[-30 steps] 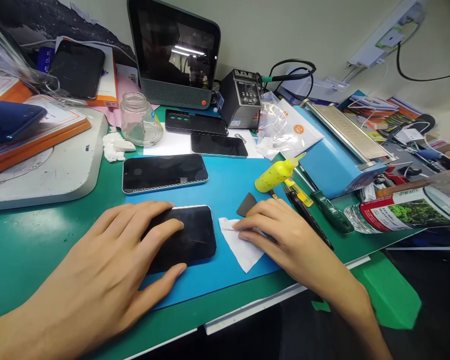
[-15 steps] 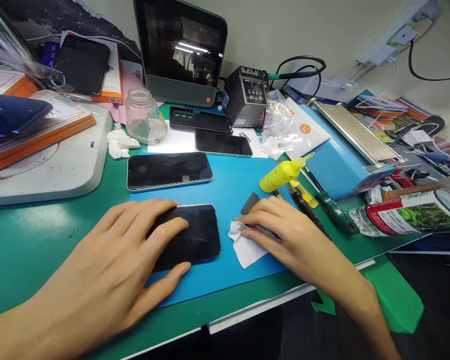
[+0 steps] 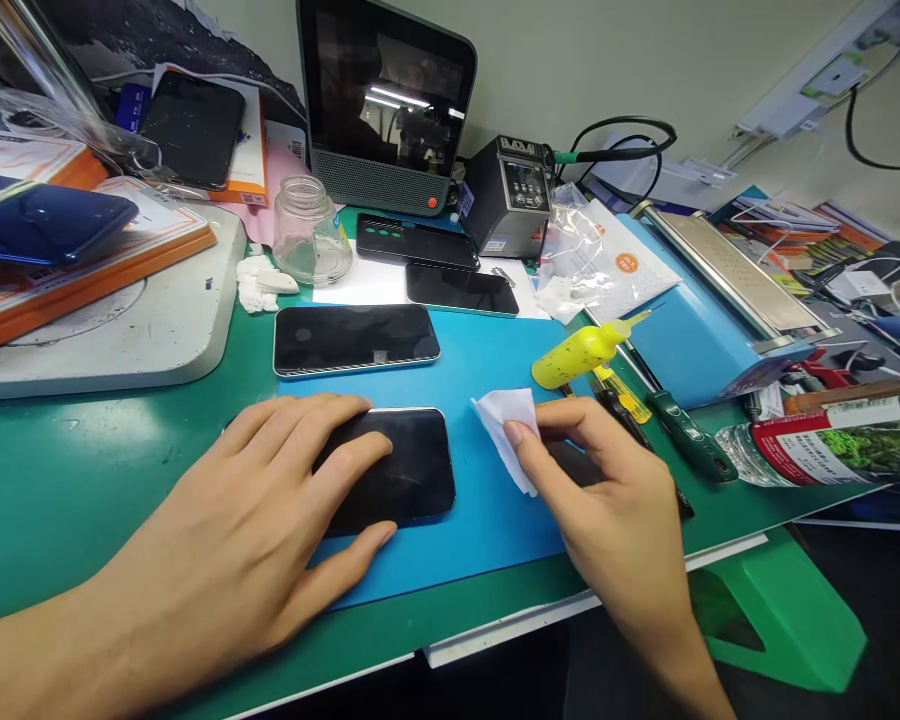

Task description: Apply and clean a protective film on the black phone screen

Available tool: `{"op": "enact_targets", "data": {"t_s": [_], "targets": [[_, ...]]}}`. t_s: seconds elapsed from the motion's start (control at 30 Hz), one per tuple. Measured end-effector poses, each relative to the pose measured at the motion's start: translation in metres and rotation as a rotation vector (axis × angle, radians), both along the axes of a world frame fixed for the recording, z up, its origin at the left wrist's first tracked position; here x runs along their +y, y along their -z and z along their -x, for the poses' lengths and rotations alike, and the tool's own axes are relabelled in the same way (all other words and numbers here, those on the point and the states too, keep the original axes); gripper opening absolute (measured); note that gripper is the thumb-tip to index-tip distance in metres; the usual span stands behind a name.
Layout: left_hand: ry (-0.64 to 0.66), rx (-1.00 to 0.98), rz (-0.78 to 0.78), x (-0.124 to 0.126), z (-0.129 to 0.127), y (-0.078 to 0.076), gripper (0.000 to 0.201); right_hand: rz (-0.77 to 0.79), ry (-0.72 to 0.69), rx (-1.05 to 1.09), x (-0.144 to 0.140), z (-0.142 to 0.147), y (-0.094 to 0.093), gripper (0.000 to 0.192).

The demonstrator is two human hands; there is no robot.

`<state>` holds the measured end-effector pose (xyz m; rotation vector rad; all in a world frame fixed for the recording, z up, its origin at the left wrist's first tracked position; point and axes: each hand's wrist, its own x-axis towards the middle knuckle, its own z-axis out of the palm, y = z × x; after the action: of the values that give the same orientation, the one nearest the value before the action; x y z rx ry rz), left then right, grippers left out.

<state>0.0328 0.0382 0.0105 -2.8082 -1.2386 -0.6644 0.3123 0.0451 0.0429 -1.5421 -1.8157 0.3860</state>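
My left hand (image 3: pixel 270 530) lies flat over the near end of a black phone (image 3: pixel 405 465) on the blue mat (image 3: pixel 487 370), fingers across its screen and thumb at its near edge. My right hand (image 3: pixel 607 490) pinches a small white wipe (image 3: pixel 511 425), lifted off the mat just right of that phone. A second black phone (image 3: pixel 356 338) lies farther back on the mat. A yellow squeeze bottle (image 3: pixel 579 352) lies on its side beyond my right hand.
A glass jar (image 3: pixel 309 232), two dark phone panels (image 3: pixel 461 288), a dark monitor (image 3: pixel 386 105) and a soldering station (image 3: pixel 514 195) stand at the back. A white pad (image 3: pixel 105 330) with orange boxes sits left. Screwdrivers (image 3: pixel 671 430), a blue machine (image 3: pixel 690 320) and a plastic bottle (image 3: pixel 825 450) lie right.
My right hand gathered the white wipe from flat on the mat and raised it, pinched between thumb and fingers. The left hand stayed on the phone. The dark pick is now hidden.
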Motion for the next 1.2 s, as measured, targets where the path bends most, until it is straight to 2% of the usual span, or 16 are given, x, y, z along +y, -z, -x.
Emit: {"op": "enact_targets", "data": {"t_s": [0.13, 0.2, 0.27, 0.37, 0.63, 0.9, 1.2], "targets": [[0.006, -0.01, -0.003, 0.0, -0.001, -0.001, 0.036, -0.053, -0.179, -0.058, -0.008, 0.013, 0.006, 0.01], [0.005, -0.014, 0.001, 0.0, -0.002, -0.002, 0.035, -0.086, -0.251, -0.096, -0.012, 0.013, 0.008, 0.02], [0.004, -0.018, 0.014, 0.0, -0.003, -0.002, 0.036, -0.093, -0.287, -0.12, -0.014, 0.011, 0.011, 0.029], [0.002, -0.024, 0.025, 0.0, -0.003, -0.002, 0.036, -0.101, -0.329, -0.157, -0.016, 0.009, 0.013, 0.032], [-0.002, -0.03, 0.016, 0.001, -0.003, -0.002, 0.033, -0.352, -0.403, -0.415, -0.023, 0.01, 0.015, 0.031], [0.01, -0.028, 0.014, 0.001, -0.002, -0.002, 0.035, -0.307, -0.405, -0.428, -0.019, 0.014, 0.015, 0.033], [-0.003, -0.014, 0.018, -0.001, -0.002, 0.0, 0.037, -0.353, -0.365, -0.515, -0.02, 0.012, 0.016, 0.033]]}}
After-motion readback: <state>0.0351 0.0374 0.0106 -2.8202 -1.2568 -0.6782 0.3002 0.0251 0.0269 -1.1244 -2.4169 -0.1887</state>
